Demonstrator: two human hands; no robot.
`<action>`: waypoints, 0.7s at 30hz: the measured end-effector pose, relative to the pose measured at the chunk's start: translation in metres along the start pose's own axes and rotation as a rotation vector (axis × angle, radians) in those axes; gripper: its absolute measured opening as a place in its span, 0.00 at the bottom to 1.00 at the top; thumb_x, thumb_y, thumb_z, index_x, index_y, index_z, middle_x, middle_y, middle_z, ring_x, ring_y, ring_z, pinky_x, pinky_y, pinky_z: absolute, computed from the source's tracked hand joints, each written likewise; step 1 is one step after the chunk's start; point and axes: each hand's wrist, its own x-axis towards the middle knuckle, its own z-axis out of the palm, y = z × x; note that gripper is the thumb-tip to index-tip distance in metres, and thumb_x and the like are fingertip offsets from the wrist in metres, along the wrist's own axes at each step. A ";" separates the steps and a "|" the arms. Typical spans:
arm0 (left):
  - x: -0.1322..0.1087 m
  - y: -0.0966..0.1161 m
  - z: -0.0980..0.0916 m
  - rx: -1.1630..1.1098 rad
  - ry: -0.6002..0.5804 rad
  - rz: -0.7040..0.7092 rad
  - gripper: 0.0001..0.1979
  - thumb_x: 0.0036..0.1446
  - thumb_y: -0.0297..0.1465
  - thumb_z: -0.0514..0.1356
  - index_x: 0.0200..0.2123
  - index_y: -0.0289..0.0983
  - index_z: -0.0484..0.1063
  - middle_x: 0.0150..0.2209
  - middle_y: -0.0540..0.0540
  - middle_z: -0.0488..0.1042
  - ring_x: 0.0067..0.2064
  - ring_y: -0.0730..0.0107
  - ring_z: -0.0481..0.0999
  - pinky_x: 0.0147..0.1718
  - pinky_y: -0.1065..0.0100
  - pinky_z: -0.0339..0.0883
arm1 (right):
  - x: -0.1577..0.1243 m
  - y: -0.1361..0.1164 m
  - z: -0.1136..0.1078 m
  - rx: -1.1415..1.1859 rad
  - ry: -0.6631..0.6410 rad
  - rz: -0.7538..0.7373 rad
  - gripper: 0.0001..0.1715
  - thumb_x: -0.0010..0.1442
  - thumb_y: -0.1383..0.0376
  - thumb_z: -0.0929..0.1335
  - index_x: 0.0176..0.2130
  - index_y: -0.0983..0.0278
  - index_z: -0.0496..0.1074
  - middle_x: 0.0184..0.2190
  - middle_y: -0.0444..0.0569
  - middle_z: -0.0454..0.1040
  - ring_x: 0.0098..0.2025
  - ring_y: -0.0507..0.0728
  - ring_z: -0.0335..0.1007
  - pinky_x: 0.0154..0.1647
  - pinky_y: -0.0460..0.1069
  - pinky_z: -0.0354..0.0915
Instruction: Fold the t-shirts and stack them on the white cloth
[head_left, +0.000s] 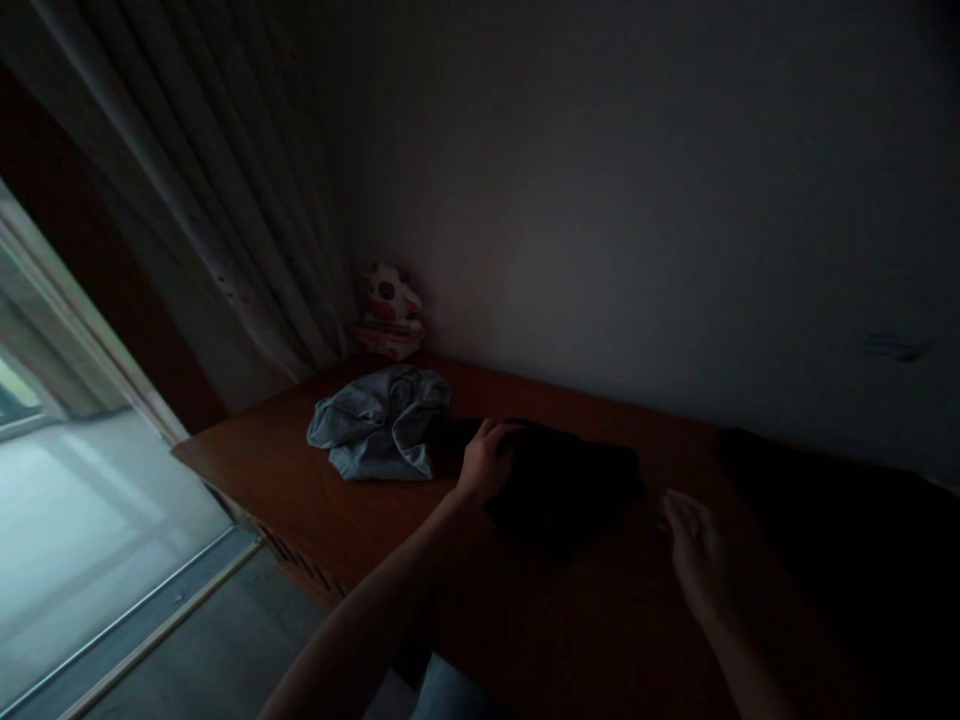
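A pale curtain (225, 230) hangs at the far left beside a bright window (45, 480). In the corner sits a small red-and-white toy (388, 310). On the wooden tabletop (285, 480) lies a crumpled grey cloth (386, 422). Just right of it, the left hand (486, 462) rests on a dark garment (562, 485) mid-tabletop, its grip closed on the fabric's edge. The right hand (694, 548) hovers near the garment's right side, fingers spread, holding nothing.

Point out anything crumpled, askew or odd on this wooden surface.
The grey-blue cloth lies bunched in a heap, not folded. Left hand rests on a dark garment, also rumpled. The small toy sits upright in the corner. Nothing is spilled.
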 end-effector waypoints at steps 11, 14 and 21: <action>0.091 -0.034 -0.170 0.172 0.722 -0.181 0.17 0.63 0.29 0.55 0.55 0.36 0.69 0.55 0.37 0.70 0.57 0.58 0.72 0.61 0.56 0.63 | 0.006 0.017 0.002 -0.110 -0.117 0.022 0.37 0.45 0.36 0.70 0.42 0.61 0.73 0.45 0.56 0.79 0.47 0.65 0.75 0.48 0.58 0.71; 0.071 -0.054 -0.176 0.391 0.415 -0.414 0.23 0.64 0.36 0.55 0.60 0.36 0.67 0.58 0.32 0.69 0.60 0.47 0.72 0.59 0.48 0.65 | 0.005 0.013 0.002 -0.156 -0.151 0.013 0.37 0.47 0.36 0.70 0.43 0.61 0.73 0.44 0.57 0.79 0.48 0.66 0.75 0.50 0.58 0.70; -0.011 -0.100 -0.132 0.813 -0.103 -0.494 0.42 0.60 0.55 0.56 0.72 0.41 0.54 0.75 0.33 0.46 0.70 0.30 0.53 0.63 0.29 0.47 | 0.000 0.005 0.002 -0.179 -0.194 0.026 0.39 0.43 0.33 0.69 0.40 0.59 0.72 0.43 0.57 0.80 0.48 0.67 0.76 0.52 0.60 0.70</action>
